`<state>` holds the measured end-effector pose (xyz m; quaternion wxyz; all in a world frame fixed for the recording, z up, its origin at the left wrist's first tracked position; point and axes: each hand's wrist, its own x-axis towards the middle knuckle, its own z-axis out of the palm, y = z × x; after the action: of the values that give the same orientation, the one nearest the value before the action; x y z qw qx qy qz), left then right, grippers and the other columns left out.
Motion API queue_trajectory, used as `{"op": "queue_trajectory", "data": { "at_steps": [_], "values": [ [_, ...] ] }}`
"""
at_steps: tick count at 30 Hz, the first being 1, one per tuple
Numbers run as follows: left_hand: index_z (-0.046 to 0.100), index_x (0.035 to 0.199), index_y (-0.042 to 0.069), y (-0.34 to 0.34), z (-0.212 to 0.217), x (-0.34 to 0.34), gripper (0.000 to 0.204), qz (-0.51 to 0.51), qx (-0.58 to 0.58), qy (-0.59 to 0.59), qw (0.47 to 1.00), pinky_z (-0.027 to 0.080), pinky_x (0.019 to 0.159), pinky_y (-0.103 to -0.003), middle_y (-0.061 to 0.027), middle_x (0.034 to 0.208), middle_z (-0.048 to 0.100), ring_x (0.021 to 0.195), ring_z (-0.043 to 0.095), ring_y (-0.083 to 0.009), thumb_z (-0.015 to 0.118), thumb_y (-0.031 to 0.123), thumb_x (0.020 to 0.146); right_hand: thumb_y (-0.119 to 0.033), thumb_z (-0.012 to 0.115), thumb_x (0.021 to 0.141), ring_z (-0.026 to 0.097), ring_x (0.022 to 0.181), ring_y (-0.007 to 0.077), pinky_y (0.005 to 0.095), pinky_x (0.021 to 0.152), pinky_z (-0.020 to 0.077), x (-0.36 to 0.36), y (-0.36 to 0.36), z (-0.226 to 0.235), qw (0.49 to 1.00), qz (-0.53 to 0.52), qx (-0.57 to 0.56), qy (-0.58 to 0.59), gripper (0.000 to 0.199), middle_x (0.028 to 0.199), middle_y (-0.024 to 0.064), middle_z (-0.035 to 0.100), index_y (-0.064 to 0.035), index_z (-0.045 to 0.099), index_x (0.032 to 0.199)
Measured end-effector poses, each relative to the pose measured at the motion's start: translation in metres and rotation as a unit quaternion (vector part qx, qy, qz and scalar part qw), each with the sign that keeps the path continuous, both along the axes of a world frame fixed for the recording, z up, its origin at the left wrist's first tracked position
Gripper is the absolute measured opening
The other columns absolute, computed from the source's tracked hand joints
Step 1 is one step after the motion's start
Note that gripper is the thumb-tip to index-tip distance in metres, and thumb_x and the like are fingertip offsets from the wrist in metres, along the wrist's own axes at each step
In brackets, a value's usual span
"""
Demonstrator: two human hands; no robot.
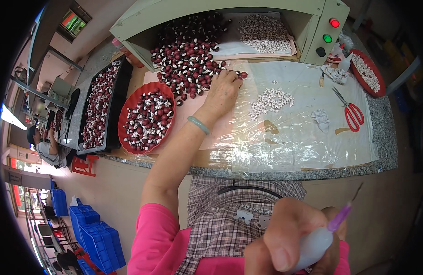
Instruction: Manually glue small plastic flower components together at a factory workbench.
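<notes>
My left hand [224,91], a green bangle on its wrist, reaches to the right edge of a heap of small dark red and white balls [186,62]. Its fingers are curled down, with a dark red ball [243,74] at the tips; what lies under them is partly hidden. Close to the camera, my right hand [289,233] is wrapped round a translucent white squeeze bottle [312,250]. The bottle's purple needle tip [341,217] points up and to the right. Small white pieces [273,101] lie loose on the plastic-covered worktop [303,146], right of my left hand.
A red bowl [124,114] and a black tray [111,137] of red and white pieces stand left. Red-handled scissors [353,117], crumpled tissue [320,120] and a red dish [381,91] lie right. Behind is a pale green machine housing [312,36]. A person [53,149] sits far left.
</notes>
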<state>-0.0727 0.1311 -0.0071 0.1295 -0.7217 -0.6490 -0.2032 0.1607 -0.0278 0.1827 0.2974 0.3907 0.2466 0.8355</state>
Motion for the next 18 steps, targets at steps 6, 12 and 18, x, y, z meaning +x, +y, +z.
{"op": "queue_trajectory", "data": {
  "at_steps": [6, 12, 18],
  "values": [
    [0.063, 0.093, 0.005, -0.011, 0.004, -0.002, 0.016, -0.017, 0.035, 0.021, 0.999, 0.038, 0.081, -0.036, -0.0060, 0.098, 0.060, 0.097, 0.051, -0.0234, 0.059, 0.004, 0.077, 0.008, 0.072, 0.068, 0.050, 0.049, 0.0138, 0.0220, 0.039, 0.0348, 0.050, 0.035, 0.013, 0.888, 0.226, 0.192, -0.353, 0.050, 0.083, 0.0240, 0.059, 0.0082, 0.045, 0.110],
    [0.058, 0.104, 0.002, -0.059, 0.022, 0.022, 0.029, -0.017, 0.020, -0.334, 0.942, 0.050, 0.072, -0.034, -0.0092, 0.093, 0.063, 0.079, 0.062, -0.0222, 0.067, 0.001, 0.076, -0.001, 0.071, 0.075, 0.043, 0.050, 0.0138, 0.0237, 0.043, 0.0336, 0.050, 0.039, 0.013, 0.838, 0.193, 0.154, -0.486, 0.039, 0.069, 0.0153, 0.049, -0.0019, 0.043, 0.102],
    [0.060, 0.110, -0.002, -0.111, 0.033, 0.045, 0.023, -0.036, -0.081, -0.776, 0.625, 0.049, 0.077, -0.022, -0.0088, 0.105, 0.065, 0.090, 0.061, -0.0114, 0.061, 0.003, 0.088, 0.006, 0.072, 0.071, 0.050, 0.048, 0.0129, 0.0221, 0.039, 0.0331, 0.017, 0.018, -0.002, 0.892, 0.174, 0.251, -0.333, 0.045, 0.081, 0.0248, 0.058, 0.0068, 0.046, 0.108]
  ]
}}
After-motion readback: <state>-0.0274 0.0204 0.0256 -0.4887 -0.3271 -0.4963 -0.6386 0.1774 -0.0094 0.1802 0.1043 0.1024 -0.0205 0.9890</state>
